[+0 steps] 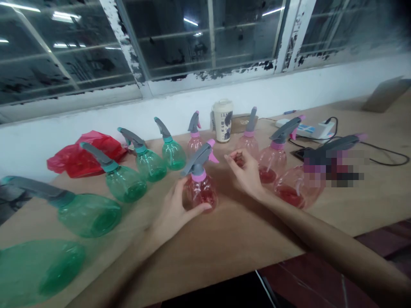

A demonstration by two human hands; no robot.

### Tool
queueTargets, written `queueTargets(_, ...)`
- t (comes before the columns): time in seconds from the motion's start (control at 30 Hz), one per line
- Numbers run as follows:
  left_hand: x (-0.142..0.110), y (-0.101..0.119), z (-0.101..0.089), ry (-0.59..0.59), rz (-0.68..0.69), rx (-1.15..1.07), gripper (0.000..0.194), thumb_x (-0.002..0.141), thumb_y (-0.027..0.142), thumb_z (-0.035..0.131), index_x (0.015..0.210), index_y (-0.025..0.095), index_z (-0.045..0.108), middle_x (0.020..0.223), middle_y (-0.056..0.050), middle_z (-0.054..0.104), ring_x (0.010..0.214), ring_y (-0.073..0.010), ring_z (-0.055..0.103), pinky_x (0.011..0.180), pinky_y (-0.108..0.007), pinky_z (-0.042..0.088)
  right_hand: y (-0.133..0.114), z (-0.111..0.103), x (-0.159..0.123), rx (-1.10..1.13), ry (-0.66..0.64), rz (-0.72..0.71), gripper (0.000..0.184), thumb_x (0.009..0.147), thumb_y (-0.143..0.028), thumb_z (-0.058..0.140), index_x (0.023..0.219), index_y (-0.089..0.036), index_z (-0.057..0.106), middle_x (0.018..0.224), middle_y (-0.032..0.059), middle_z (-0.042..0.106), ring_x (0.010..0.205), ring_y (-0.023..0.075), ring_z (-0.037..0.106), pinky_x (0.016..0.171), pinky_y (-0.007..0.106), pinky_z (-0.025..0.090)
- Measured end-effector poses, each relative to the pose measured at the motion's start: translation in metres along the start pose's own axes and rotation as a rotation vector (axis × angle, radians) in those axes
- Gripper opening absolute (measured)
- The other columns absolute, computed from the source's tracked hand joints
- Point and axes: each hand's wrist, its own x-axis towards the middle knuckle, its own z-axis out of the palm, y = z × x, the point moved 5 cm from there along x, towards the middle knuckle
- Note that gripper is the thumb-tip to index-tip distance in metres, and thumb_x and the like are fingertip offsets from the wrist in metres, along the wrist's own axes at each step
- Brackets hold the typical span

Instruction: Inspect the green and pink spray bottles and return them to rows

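Note:
In the head view, a clear pink spray bottle (203,193) with a grey head and pink trigger stands upright in the middle, some red liquid inside. My left hand (175,205) is wrapped around its lower left side, thumb across the front and fingers partly hidden behind. Just right of this bottle, my right hand (247,173) hovers apart from it with curled fingers, thumb close to the index finger. Whether anything small is pinched there I cannot make out. Behind that hand is another pink spray bottle (248,144).
Several green spray bottles (125,184) line the left side; more pink ones (272,160) stand at right. A red plastic bag (88,154), a paper cup (222,122), a power strip (316,129) and a black cable lie toward the wall. The wooden table's (224,244) front edge is near.

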Motion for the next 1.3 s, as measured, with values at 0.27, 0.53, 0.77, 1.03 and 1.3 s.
queueTargets(0.27, 0.072, 0.009, 0.040, 0.128, 0.166, -0.038, 0.073, 0.065, 0.049, 0.074, 0.125, 0.019, 0.046, 0.127, -0.016, 0.052, 0.120, -0.0341, 0.046, 0.103, -0.045, 0.030, -0.016, -0.015, 0.002, 0.029, 0.206, -0.058, 0.020, 0.083, -0.042, 0.055, 0.086, -0.024, 0.045, 0.079, 0.0030, 0.055, 0.070, 0.0166, 0.055, 0.063, 0.031, 0.047)
queueTargets(0.53, 0.106, 0.034, 0.068, 0.197, 0.284, 0.419, 0.060, 0.083, 0.042, 0.057, 0.130, 0.008, 0.042, 0.124, -0.023, 0.048, 0.119, -0.0389, 0.040, 0.102, -0.053, 0.025, -0.017, -0.011, 0.002, 0.028, 0.147, -0.067, 0.020, 0.083, -0.040, 0.055, 0.087, -0.023, 0.045, 0.079, 0.0024, 0.055, 0.072, 0.0161, 0.056, 0.065, 0.031, 0.047)
queueTargets(0.77, 0.135, 0.041, 0.075, 0.171, 0.273, 0.619, 0.056, 0.081, 0.015, 0.050, 0.134, -0.001, 0.037, 0.127, -0.027, 0.048, 0.122, -0.0396, 0.039, 0.101, -0.052, 0.028, -0.012, 0.000, -0.004, 0.096, 0.063, -0.078, 0.016, 0.084, -0.035, 0.056, 0.087, -0.023, 0.046, 0.080, 0.0013, 0.055, 0.068, 0.0136, 0.055, 0.063, 0.029, 0.047)
queueTargets(1.03, 0.126, 0.046, 0.066, 0.253, 0.259, 0.707, 0.058, 0.082, 0.012, 0.047, 0.137, -0.001, 0.033, 0.127, -0.026, 0.047, 0.121, -0.0370, 0.041, 0.098, -0.047, 0.035, -0.019, 0.005, -0.011, 0.122, 0.032, -0.136, 0.013, 0.083, -0.029, 0.057, 0.085, -0.021, 0.046, 0.077, -0.0006, 0.053, 0.066, 0.0114, 0.054, 0.060, 0.026, 0.047)
queueTargets(1.3, 0.119, 0.067, 0.070, 0.144, 0.436, 0.418, 0.033, 0.088, 0.035, 0.050, 0.115, 0.017, 0.054, 0.113, -0.010, 0.054, 0.097, -0.0232, 0.058, 0.083, -0.036, 0.048, -0.060, 0.002, -0.029, 0.114, -0.008, -0.372, 0.013, 0.081, -0.018, 0.060, 0.086, -0.021, 0.049, 0.075, -0.0020, 0.053, 0.066, 0.0108, 0.054, 0.063, 0.026, 0.048)
